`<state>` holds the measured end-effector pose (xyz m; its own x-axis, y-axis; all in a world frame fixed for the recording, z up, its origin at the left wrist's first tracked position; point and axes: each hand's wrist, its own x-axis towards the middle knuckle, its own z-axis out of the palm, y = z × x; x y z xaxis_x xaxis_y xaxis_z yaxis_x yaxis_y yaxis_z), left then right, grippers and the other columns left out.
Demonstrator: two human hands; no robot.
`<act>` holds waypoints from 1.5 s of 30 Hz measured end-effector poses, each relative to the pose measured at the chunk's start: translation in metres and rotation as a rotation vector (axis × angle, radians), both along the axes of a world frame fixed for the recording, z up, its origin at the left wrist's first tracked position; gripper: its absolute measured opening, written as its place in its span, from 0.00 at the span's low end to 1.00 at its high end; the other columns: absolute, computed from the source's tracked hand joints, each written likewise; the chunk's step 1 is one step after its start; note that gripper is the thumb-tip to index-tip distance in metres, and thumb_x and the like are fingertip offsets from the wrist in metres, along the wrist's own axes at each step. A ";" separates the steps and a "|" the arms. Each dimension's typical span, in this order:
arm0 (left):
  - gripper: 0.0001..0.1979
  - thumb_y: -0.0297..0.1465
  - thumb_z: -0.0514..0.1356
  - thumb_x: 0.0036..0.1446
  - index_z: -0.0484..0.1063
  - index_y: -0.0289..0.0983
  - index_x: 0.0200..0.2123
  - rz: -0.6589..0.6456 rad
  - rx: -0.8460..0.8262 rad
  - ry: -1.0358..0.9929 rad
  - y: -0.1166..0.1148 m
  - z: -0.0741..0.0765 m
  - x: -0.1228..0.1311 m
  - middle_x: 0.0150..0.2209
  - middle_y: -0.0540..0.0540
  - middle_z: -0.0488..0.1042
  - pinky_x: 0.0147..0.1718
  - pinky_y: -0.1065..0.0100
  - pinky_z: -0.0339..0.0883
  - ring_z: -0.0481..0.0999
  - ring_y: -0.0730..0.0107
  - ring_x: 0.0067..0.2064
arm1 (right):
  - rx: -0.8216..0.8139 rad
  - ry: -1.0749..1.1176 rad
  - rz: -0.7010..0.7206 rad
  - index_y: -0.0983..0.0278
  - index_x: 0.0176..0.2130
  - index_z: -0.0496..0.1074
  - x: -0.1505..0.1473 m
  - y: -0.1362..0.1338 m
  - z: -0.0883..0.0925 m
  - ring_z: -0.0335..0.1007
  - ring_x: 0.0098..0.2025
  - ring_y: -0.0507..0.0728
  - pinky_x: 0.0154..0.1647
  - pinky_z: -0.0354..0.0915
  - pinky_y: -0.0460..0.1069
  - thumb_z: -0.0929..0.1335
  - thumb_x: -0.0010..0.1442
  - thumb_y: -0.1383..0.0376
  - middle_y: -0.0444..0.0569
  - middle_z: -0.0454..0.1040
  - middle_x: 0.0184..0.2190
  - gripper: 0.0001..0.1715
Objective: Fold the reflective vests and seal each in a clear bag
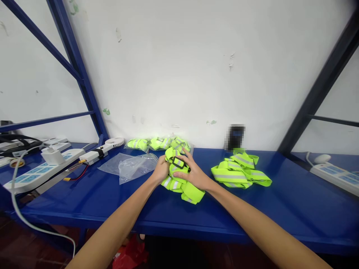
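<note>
A bunched neon-yellow reflective strap (193, 192) with silver stripes is between my two hands, just above the blue table. My left hand (160, 170) is closed around its left side. From the right, my right hand (195, 173) grips the bundle, its thumb across the front and its fingers behind. A black buckle (178, 162) shows on the strap between the hands. The strap's loose folds hang toward the table's front edge. To the right lies a loose pile of the same yellow straps (238, 172), apart from my hands.
Clear plastic bags (136, 166) lie flat to the left. Behind them, bagged yellow straps (159, 143) sit by the wall. Power strips (36, 172) and a small white fan (114, 142) are at left; another power strip (336, 177) is at right. A pixelated dark object (235, 137) stands against the wall.
</note>
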<state>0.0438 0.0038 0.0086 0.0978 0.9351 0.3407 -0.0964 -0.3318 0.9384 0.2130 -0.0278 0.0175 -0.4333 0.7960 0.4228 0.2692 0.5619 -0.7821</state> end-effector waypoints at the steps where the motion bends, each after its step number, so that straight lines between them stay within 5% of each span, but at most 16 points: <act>1: 0.13 0.23 0.53 0.37 0.74 0.35 0.27 -0.003 0.020 0.025 -0.001 0.002 0.000 0.27 0.49 0.75 0.35 0.67 0.65 0.72 0.60 0.37 | 0.042 0.006 -0.030 0.58 0.55 0.66 -0.002 -0.001 0.000 0.34 0.71 0.64 0.66 0.46 0.59 0.73 0.50 0.51 0.51 0.31 0.70 0.35; 5: 0.16 0.21 0.54 0.39 0.73 0.36 0.34 -0.084 0.064 0.048 -0.007 0.009 0.003 0.33 0.48 0.74 0.42 0.66 0.64 0.70 0.61 0.40 | 0.226 0.015 -0.030 0.59 0.47 0.66 -0.005 -0.006 0.003 0.44 0.69 0.63 0.64 0.51 0.58 0.74 0.50 0.59 0.54 0.45 0.69 0.25; 9: 0.23 0.20 0.57 0.38 0.65 0.38 0.42 -0.168 0.005 -0.023 -0.009 0.008 0.002 0.38 0.50 0.71 0.43 0.68 0.63 0.69 0.65 0.42 | 0.294 0.029 -0.054 0.57 0.57 0.59 -0.005 -0.004 0.003 0.60 0.61 0.61 0.58 0.59 0.56 0.71 0.51 0.66 0.52 0.63 0.60 0.35; 12: 0.29 0.21 0.55 0.39 0.60 0.42 0.48 -0.262 -0.018 -0.091 -0.012 0.008 -0.001 0.43 0.50 0.70 0.46 0.67 0.62 0.69 0.66 0.44 | 0.339 0.005 -0.033 0.56 0.62 0.57 -0.004 -0.001 0.002 0.59 0.61 0.60 0.60 0.58 0.55 0.70 0.52 0.68 0.51 0.63 0.59 0.41; 19: 0.35 0.26 0.58 0.44 0.62 0.39 0.59 -0.285 0.212 0.023 -0.032 0.027 0.000 0.63 0.44 0.59 0.63 0.59 0.41 0.49 0.52 0.66 | 0.401 0.017 -0.146 0.60 0.44 0.73 -0.003 -0.002 0.003 0.48 0.67 0.65 0.61 0.55 0.59 0.72 0.48 0.66 0.54 0.48 0.67 0.20; 24: 0.31 0.33 0.61 0.53 0.61 0.42 0.61 -0.247 0.098 -0.039 -0.028 0.020 -0.001 0.63 0.44 0.60 0.61 0.61 0.47 0.55 0.54 0.65 | 0.422 0.096 -0.185 0.60 0.37 0.70 -0.002 -0.003 0.008 0.64 0.58 0.62 0.57 0.60 0.57 0.72 0.48 0.67 0.55 0.67 0.57 0.13; 30: 0.32 0.41 0.61 0.54 0.60 0.42 0.60 -0.349 -0.270 -0.306 -0.009 0.003 0.003 0.54 0.42 0.71 0.50 0.61 0.63 0.71 0.57 0.53 | 0.146 0.473 -0.397 0.62 0.34 0.70 -0.001 0.003 0.016 0.70 0.52 0.64 0.54 0.63 0.59 0.75 0.45 0.58 0.55 0.72 0.51 0.17; 36: 0.26 0.43 0.61 0.55 0.67 0.38 0.55 -0.554 -0.362 -0.421 -0.018 -0.005 0.021 0.50 0.39 0.74 0.46 0.58 0.67 0.74 0.54 0.49 | -0.359 0.917 -0.504 0.65 0.36 0.72 0.004 0.014 0.020 0.76 0.35 0.64 0.36 0.73 0.58 0.75 0.42 0.57 0.51 0.79 0.32 0.22; 40: 0.26 0.45 0.62 0.53 0.69 0.35 0.50 -0.638 -0.456 -0.409 -0.025 -0.005 0.030 0.43 0.38 0.77 0.42 0.59 0.69 0.76 0.55 0.43 | -0.150 0.798 -0.535 0.64 0.38 0.71 0.006 0.016 0.016 0.75 0.41 0.63 0.44 0.71 0.58 0.75 0.45 0.56 0.51 0.78 0.37 0.22; 45: 0.20 0.32 0.67 0.48 0.69 0.35 0.44 -0.467 -0.523 -0.274 -0.027 0.001 0.025 0.31 0.46 0.76 0.33 0.68 0.69 0.76 0.68 0.31 | 0.398 0.425 -0.549 0.61 0.36 0.67 0.006 0.011 0.009 0.62 0.59 0.63 0.60 0.59 0.60 0.71 0.51 0.63 0.54 0.67 0.54 0.12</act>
<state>0.0691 -0.0236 0.0095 0.4992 0.8639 -0.0671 -0.3708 0.2830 0.8845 0.2189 -0.0169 0.0263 0.2387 0.6034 0.7609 0.3125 0.6941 -0.6485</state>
